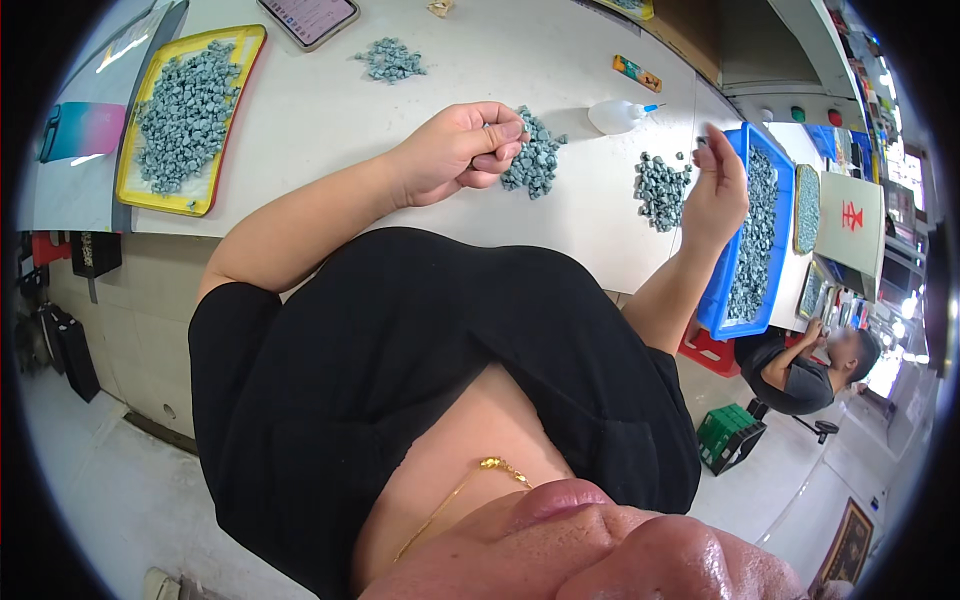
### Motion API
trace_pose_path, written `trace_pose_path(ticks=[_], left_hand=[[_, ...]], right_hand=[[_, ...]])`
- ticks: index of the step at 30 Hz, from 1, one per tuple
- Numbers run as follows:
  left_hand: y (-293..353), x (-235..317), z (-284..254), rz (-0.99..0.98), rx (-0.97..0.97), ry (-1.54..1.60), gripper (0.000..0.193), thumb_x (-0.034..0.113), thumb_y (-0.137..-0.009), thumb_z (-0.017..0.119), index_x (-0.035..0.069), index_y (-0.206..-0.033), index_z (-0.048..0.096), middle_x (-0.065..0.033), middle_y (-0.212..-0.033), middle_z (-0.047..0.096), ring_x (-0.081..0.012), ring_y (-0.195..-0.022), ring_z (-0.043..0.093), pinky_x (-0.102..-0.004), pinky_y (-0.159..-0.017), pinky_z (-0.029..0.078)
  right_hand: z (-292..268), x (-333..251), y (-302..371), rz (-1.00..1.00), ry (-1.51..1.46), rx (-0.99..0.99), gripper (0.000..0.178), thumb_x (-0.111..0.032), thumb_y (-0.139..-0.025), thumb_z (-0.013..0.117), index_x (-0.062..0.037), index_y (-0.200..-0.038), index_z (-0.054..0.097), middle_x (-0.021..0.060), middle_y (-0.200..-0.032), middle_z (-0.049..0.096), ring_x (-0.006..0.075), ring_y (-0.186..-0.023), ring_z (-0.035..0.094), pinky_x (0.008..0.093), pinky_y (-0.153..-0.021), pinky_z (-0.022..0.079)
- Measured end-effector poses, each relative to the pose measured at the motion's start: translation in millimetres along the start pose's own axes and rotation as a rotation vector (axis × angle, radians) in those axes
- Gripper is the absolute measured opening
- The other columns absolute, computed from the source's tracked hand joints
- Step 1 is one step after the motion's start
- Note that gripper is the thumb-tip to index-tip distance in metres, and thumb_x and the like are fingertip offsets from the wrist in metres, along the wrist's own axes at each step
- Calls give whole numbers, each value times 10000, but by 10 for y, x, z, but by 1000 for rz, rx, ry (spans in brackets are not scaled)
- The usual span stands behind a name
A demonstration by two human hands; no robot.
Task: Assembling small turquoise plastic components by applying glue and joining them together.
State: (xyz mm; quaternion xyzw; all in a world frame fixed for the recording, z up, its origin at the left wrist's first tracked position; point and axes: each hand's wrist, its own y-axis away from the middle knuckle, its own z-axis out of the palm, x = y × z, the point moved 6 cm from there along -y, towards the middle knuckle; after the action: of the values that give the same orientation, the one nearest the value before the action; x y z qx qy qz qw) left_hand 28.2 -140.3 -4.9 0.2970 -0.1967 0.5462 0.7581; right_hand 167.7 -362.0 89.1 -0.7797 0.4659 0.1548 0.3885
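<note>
My left hand point(462, 152) is curled in a pinch beside a pile of small grey-green pieces point(537, 160) on the white table. Whatever its fingertips hold is too small to make out. On the right, my right hand point(717, 190) is raised between a darker pile of small pieces point(661, 192) and a blue plastic bin point(722, 290). Its thumb and fingers come together, slightly blurred, and I cannot see what is in them. Many small dark pieces point(757, 225) lie in the bin. A white squeeze bottle point(614, 117) with a blue tip lies between the hands, farther back.
A yellow tray point(128, 170) of similar pieces lies at the far left, near a blue-and-pink bottle point(85, 131). Another small pile point(391, 60), a phone point(312, 18) and an orange-green packet point(637, 73) lie toward the back. A person point(805, 375) sits beyond the bin.
</note>
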Motion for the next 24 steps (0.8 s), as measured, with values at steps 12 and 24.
trace_pose_path(ticks=[12,24], left_hand=[[44,-46,98,-21,-99,104,161,188,-967,485,27,-968,504,12,-747,459,-43,-550,301,-174,-445,250],[54,-6,87,31,-115,151,118,155,-964,480,42,-945,507,6,-759,468,-45,-551,311,-177,-437,244]], right_hand=[[867,-841,509,-182,-436,-306,138,-31,-744,726,-35,-876,684,74,-792,677,135,-687,643,239,-609,511],[718,-1052,558,-605,-289,-71,229,38,-659,733,-1,-877,672,90,-836,672,189,-689,639,259,-584,520]])
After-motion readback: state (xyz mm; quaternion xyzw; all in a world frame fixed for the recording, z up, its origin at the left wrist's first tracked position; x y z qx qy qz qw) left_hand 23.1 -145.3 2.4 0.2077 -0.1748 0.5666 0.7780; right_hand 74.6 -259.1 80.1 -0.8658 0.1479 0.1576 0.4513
